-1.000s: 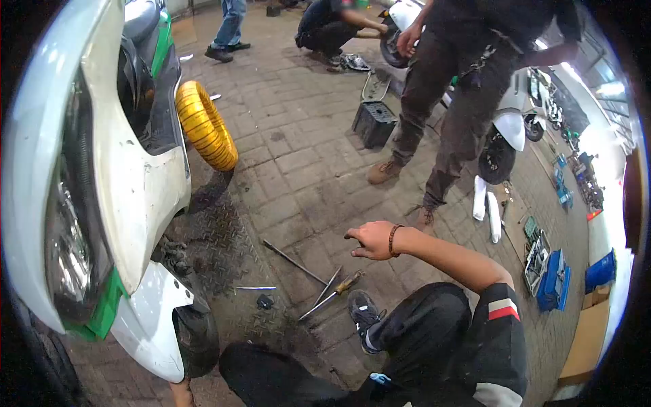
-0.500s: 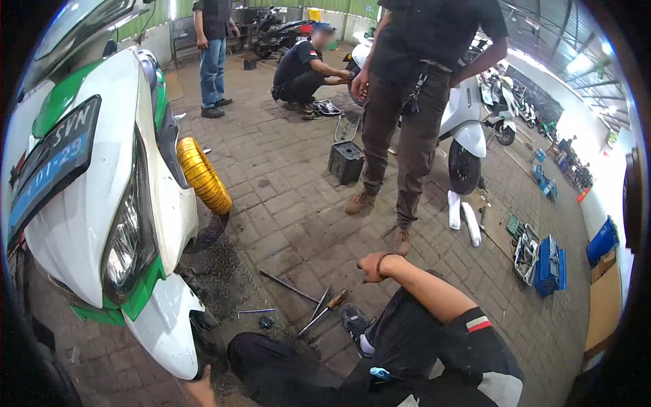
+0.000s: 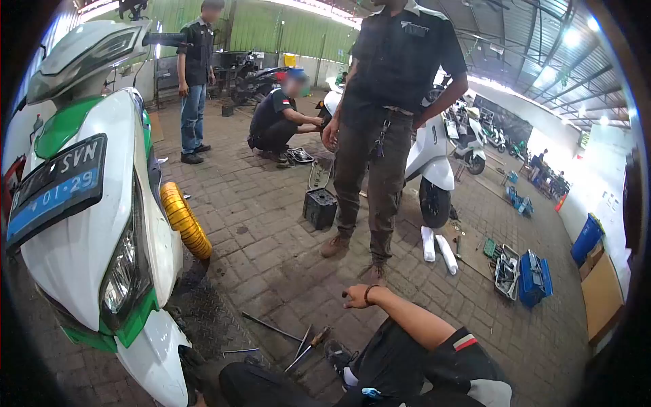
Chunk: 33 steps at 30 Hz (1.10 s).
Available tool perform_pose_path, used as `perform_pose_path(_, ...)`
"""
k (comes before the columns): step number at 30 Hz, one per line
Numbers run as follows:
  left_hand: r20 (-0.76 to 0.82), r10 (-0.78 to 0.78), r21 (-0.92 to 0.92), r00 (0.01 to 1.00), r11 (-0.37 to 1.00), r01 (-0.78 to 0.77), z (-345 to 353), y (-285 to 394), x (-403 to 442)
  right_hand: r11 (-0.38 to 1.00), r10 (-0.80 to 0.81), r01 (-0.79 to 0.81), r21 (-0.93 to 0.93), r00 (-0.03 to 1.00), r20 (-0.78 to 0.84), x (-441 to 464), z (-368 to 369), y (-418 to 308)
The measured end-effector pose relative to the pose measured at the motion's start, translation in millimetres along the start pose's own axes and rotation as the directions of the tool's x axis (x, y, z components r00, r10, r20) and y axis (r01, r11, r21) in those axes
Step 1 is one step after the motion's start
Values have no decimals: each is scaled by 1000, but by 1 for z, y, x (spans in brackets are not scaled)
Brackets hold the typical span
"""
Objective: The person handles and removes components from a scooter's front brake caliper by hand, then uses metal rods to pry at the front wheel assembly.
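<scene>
My right hand (image 3: 355,296), with a beaded bracelet at the wrist, hovers over the paving beside my raised knee. It is empty, its fingers loosely bent and apart. Only a sliver of my left hand (image 3: 200,399) shows at the bottom edge, by the front wheel (image 3: 193,370) under the white fender (image 3: 154,359) of a white and green scooter (image 3: 85,230); its fingers are hidden. Between the scooter and my shoe lie a long metal rod (image 3: 272,326), a screwdriver with a worn handle (image 3: 317,340) and a thin rod (image 3: 241,351).
A standing person (image 3: 400,88) is just ahead, beside a black battery-like box (image 3: 319,208). Yellow-wrapped tires (image 3: 185,220) lean by the scooter. Farther back are a crouching person (image 3: 274,122) and another standing person (image 3: 195,81). A blue toolbox (image 3: 534,278) sits right.
The view has tilted up, showing more of the workshop and the scooter's front. My left hand has nearly dropped out of the frame. My right hand stays raised and empty.
</scene>
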State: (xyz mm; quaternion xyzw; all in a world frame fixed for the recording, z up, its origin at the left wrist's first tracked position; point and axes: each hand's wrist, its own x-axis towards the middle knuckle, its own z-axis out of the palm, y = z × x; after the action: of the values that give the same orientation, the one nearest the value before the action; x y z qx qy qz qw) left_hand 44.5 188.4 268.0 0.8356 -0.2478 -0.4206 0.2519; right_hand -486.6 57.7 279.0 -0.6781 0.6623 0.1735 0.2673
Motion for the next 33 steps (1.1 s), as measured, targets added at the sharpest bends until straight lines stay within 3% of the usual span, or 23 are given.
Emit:
perform_pose_path(1,199,127,343,972,920,-191,9,-50,66,999,36,-36,7,999,38,-3,-1,-2)
perform_pose_path(2,397,255,634,882,619,-464,17,-98,130,999,47,-47,8,998,51,-8,-5,-7)
perform_pose_path(3,561,360,700,745,274,-659,26,-144,192,999,45,-46,5,997,61,-9,-7,-8)
perform_pose_path(4,-207,459,475,864,819,-322,39,-125,131,998,2,-5,70,999,47,-10,-8,-9)
perform_pose_path(5,-456,461,262,761,887,-380,46,-106,104,990,-43,38,137,998,34,-10,-7,-11)
perform_pose_path(6,-526,476,245,705,878,-411,48,-104,103,989,-54,46,141,997,55,-7,-6,-11)
perform_pose_path(10,-582,498,291,643,866,-406,46,-104,103,998,-61,59,-32,995,-74,14,11,3)
perform_pose_path(16,-594,492,298,637,870,-393,45,-99,88,997,-76,74,-39,995,-57,13,9,-8)
perform_pose_path(23,-661,583,361,473,799,-480,51,-93,85,991,-129,127,-32,989,-66,4,9,-18)
perform_pose_path(30,-636,566,394,525,823,-411,48,-79,71,987,-159,161,11,983,-91,-7,9,-17)
perform_pose_path(32,-607,669,401,429,724,-562,48,-89,84,989,-147,147,-9,986,-79,-4,11,-11)
perform_pose_path(33,-605,671,402,428,722,-563,47,-87,82,989,-145,145,-5,986,-79,-2,13,-9)
